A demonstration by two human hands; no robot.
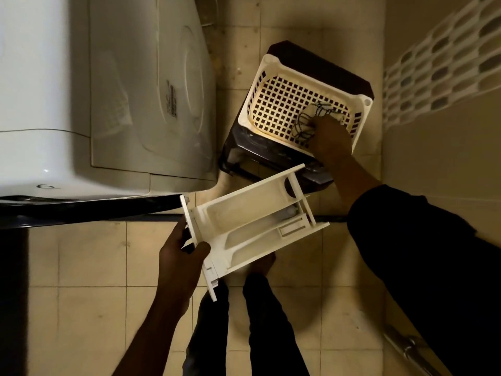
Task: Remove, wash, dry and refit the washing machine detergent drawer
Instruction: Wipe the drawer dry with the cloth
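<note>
The white detergent drawer [252, 223] is out of the washing machine [122, 90] and held level above the tiled floor. My left hand [181, 253] grips its front panel end, thumb on top. My right hand [329, 137] reaches into a cream perforated basket [271, 104] and closes on a white cloth with dark check lines [311, 118]. The drawer's compartments face up and look empty.
The basket rests on a dark plastic stool [271, 161] to the right of the machine. My legs and feet [260, 308] stand on beige floor tiles below the drawer. A patterned wall [439, 69] is at the right, and a metal pipe [409, 348] at the bottom right.
</note>
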